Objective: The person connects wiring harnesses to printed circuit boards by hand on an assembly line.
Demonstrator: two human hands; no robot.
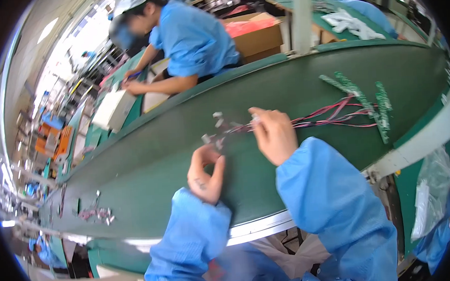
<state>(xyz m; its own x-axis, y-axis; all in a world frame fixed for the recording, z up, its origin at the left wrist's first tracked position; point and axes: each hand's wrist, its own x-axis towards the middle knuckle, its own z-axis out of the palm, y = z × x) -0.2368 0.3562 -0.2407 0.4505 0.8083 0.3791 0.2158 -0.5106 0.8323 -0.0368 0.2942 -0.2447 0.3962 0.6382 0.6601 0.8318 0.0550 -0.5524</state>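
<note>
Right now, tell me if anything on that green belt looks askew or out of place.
Nothing looks damaged or spilled. The wire harness lies loosely splayed across the green belt, its white connectors fanned out between the left hand and right hand.

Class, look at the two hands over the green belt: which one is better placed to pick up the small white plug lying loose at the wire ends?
Left, probably. The left hand sits just below the white plug, while the right hand pinches the wires.
</note>
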